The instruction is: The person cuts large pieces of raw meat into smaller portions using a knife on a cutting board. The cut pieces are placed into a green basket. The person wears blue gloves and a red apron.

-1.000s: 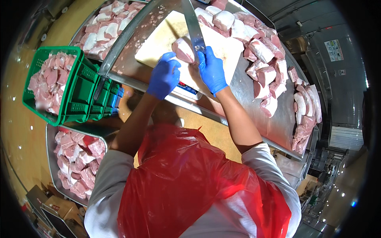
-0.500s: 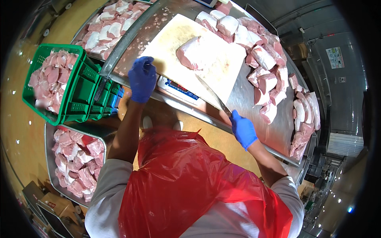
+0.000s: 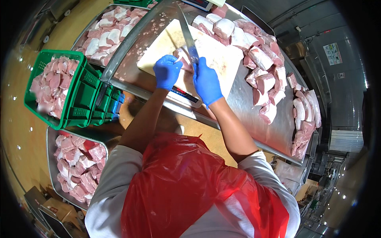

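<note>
A piece of raw meat (image 3: 183,54) with a pale fat side lies on the white cutting board (image 3: 154,51), partly hidden by my hands and the blade. In a blue glove, my left hand (image 3: 167,73) is closed, its fingertips pinching the meat's near left edge. My right hand (image 3: 207,81), also gloved in blue, grips a long knife (image 3: 186,31) by its handle. The blade points away from me and rises across the meat; whether it touches the meat I cannot tell. Below the board's near edge shows a device with a red display (image 3: 184,94).
Several meat chunks (image 3: 260,59) are heaped along the right of the metal table (image 3: 242,115). Left of the table stands a green crate (image 3: 75,99) of meat pieces, stacked on others. Metal tubs of meat stand behind (image 3: 75,45) and in front (image 3: 50,158) of it.
My left hand has moved right, from the table's edge onto the meat. The right hand has come up and left with the knife, whose blade now points away over the board.
</note>
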The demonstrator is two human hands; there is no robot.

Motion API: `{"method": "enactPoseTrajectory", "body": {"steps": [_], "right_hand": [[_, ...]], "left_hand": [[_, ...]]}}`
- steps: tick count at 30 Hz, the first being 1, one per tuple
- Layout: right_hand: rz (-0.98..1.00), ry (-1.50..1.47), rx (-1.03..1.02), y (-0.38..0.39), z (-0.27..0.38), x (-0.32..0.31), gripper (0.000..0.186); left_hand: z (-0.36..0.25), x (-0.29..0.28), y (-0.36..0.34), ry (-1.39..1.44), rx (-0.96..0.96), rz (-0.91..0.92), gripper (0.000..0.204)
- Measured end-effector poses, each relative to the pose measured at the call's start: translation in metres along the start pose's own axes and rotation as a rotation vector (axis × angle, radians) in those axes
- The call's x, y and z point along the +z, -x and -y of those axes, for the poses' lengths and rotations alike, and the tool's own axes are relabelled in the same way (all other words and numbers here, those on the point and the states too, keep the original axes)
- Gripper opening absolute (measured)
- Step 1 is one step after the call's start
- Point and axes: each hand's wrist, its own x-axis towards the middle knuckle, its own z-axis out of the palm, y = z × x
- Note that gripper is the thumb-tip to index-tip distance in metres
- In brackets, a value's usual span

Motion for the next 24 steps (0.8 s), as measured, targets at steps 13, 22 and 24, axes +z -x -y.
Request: {"method": "enactPoseTrajectory", "body": {"steps": [13,22,24], "right_hand": [[0.485,0.408,0.122,0.136,-0.040,-0.076,0.022],[0.104,0.127,0.002,0.019,0.028,-0.014,0.020],[0.083,0.093,0.039,-0.010,0.045,0.001,0.024]], "left_hand": [[0.062,-0.068,-0.048,-0.623,0.557,0.083,0.016],[0.005,-0.038,-0.031,-0.539,0.098,0.557,0.018],[0.001,-0.042,-0.027,-0.604,0.073,0.569,0.018]]}}
